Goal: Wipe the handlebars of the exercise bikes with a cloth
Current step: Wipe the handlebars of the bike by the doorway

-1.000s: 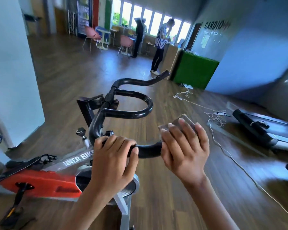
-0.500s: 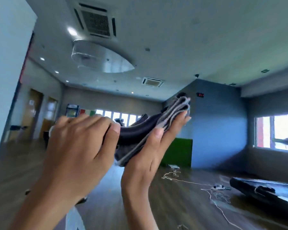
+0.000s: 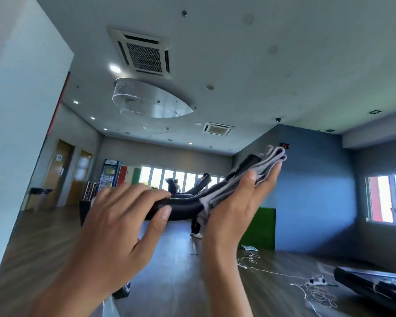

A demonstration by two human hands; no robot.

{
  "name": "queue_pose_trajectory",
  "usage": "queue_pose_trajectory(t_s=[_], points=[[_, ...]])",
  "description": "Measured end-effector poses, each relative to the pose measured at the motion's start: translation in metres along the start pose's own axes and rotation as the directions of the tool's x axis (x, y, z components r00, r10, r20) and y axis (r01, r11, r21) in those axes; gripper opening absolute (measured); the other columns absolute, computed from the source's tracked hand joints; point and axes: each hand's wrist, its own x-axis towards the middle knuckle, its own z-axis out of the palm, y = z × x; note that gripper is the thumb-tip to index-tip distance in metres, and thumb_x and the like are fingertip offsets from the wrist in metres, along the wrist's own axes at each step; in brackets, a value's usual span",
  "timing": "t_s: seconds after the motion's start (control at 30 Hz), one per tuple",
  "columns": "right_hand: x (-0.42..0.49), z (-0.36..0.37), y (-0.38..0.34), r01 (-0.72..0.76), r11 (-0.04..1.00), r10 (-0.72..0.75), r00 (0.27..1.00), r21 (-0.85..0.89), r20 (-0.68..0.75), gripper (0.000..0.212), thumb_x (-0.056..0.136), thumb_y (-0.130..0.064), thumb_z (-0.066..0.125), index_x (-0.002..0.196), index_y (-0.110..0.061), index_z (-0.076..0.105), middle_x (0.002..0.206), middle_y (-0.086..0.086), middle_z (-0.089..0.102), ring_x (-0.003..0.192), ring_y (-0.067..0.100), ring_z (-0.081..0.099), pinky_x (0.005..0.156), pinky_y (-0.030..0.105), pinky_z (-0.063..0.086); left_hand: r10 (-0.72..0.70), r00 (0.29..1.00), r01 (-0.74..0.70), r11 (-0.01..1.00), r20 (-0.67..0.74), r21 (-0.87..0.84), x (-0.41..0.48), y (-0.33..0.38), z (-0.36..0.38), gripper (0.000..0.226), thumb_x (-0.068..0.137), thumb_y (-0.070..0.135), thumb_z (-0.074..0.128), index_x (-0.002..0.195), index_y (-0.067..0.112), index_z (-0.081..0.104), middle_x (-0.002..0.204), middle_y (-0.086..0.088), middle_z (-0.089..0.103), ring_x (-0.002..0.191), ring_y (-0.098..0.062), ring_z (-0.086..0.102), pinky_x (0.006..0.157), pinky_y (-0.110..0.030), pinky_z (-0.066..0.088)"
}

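The black handlebar [image 3: 183, 205] of an exercise bike runs across the middle of the view, seen from low down, its tip [image 3: 249, 162] pointing up to the right. My left hand [image 3: 121, 225] grips the near part of the bar, fingers over it and thumb under. My right hand [image 3: 233, 207] presses a folded grey cloth [image 3: 264, 164] against the bar's right side, thumb on the near side and fingers behind the cloth. The rest of the bike is hidden below my arms.
A person [image 3: 197, 202] stands behind the bar, far across the wooden floor. White cables [image 3: 311, 284] lie tangled on the floor at right beside a black machine [image 3: 370, 287]. A green block [image 3: 260, 227] stands against the blue wall.
The view swung up from the bike and floor to the ceiling. My right hand turned palm-in and slid the cloth up along the bar toward its tip. My left hand kept its grip.
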Motion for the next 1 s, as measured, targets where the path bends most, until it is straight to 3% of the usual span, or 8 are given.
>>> queue_pose_trajectory(t_s=[0.07, 0.17, 0.3, 0.47, 0.6, 0.77, 0.9, 1.0], points=[[-0.006, -0.001, 0.004, -0.003, 0.999, 0.003, 1.000, 0.046, -0.005, 0.054, 0.103, -0.036, 0.033, 0.153, -0.035, 0.013, 0.154, -0.030, 0.014, 0.138, -0.019, 0.016, 0.110, 0.008, 0.024, 0.010, 1.000, -0.010, 1.000, -0.024, -0.012, -0.001, -0.002, 0.001, 0.037, 0.097, 0.039, 0.040, 0.105, 0.019, 0.070, 0.094, 0.012, 0.064, 0.089, -0.011, 0.055, 0.076, -0.030, 0.031], [-0.029, 0.002, -0.002, 0.068, 0.996, -0.064, 0.996, -0.066, 0.057, 0.062, 0.097, -0.041, 0.033, 0.153, -0.033, 0.008, 0.162, -0.019, 0.003, 0.147, -0.005, 0.003, 0.122, 0.027, 0.010, 0.012, 0.999, -0.013, 1.000, -0.045, -0.023, -0.001, -0.002, 0.002, 0.036, 0.095, 0.040, 0.043, 0.106, 0.020, 0.071, 0.095, 0.013, 0.065, 0.091, -0.009, 0.054, 0.077, -0.029, 0.029], [-0.009, -0.002, 0.005, 0.063, 0.993, -0.059, 0.997, -0.100, 0.047, 0.060, 0.099, -0.035, 0.033, 0.152, -0.036, 0.006, 0.162, -0.020, 0.001, 0.146, -0.008, 0.001, 0.123, 0.030, 0.007, 0.017, 0.999, -0.018, 0.999, -0.040, -0.036, -0.003, -0.004, 0.004, 0.037, 0.096, 0.041, 0.041, 0.108, 0.021, 0.070, 0.095, 0.013, 0.064, 0.088, -0.009, 0.053, 0.077, -0.029, 0.028], [-0.023, -0.001, -0.005, 0.012, 0.988, 0.000, 0.997, -0.153, 0.082, 0.060, 0.097, -0.036, 0.030, 0.145, -0.047, -0.002, 0.159, -0.026, -0.009, 0.141, -0.017, -0.008, 0.119, 0.017, 0.000, 0.026, 0.999, -0.029, 0.998, -0.046, -0.060, -0.005, -0.007, 0.005, 0.039, 0.097, 0.042, 0.040, 0.112, 0.020, 0.069, 0.097, 0.013, 0.064, 0.090, -0.011, 0.055, 0.080, -0.033, 0.034], [0.000, -0.004, 0.000, 0.005, 0.992, 0.002, 0.998, -0.125, 0.058, 0.063, 0.097, -0.036, 0.031, 0.152, -0.040, 0.000, 0.161, -0.024, -0.002, 0.144, -0.013, -0.001, 0.124, 0.030, 0.004, 0.051, 0.997, -0.053, 0.998, -0.054, -0.042, -0.005, -0.010, 0.006, 0.039, 0.097, 0.041, 0.042, 0.112, 0.017, 0.069, 0.098, 0.009, 0.066, 0.091, -0.013, 0.056, 0.080, -0.034, 0.036], [-0.037, 0.005, -0.002, 0.063, 0.986, -0.054, 0.997, -0.156, 0.062, 0.059, 0.097, -0.029, 0.035, 0.147, -0.043, 0.006, 0.163, -0.012, -0.005, 0.144, -0.011, -0.007, 0.118, 0.014, 0.001, 0.084, 0.993, -0.087, 0.996, -0.080, -0.027, -0.004, -0.012, 0.006, 0.036, 0.097, 0.038, 0.045, 0.112, 0.016, 0.069, 0.100, 0.007, 0.067, 0.091, -0.016, 0.057, 0.080, -0.033, 0.036], [-0.002, 0.001, 0.000, 0.047, 0.991, -0.046, 0.999, -0.129, 0.010, 0.061, 0.095, -0.030, 0.033, 0.153, -0.033, 0.014, 0.163, -0.013, 0.009, 0.148, -0.001, 0.007, 0.123, 0.032, 0.010, 0.111, 0.989, -0.113, 0.993, -0.094, -0.016, -0.006, -0.015, 0.007, 0.037, 0.096, 0.038, 0.046, 0.112, 0.015, 0.069, 0.100, 0.005, 0.067, 0.091, -0.017, 0.058, 0.082, -0.031, 0.035], [-0.006, 0.004, 0.001, 0.123, 0.975, -0.122, 0.992, -0.185, 0.013, 0.059, 0.096, -0.026, 0.034, 0.154, -0.024, 0.020, 0.164, -0.006, 0.003, 0.149, 0.003, 0.003, 0.122, 0.025, 0.006, 0.095, 0.988, -0.103, 0.993, -0.122, -0.058, -0.005, -0.018, 0.008, 0.035, 0.095, 0.039, 0.050, 0.110, 0.015, 0.071, 0.098, 0.006, 0.066, 0.090, -0.016, 0.058, 0.084, -0.031, 0.037]])
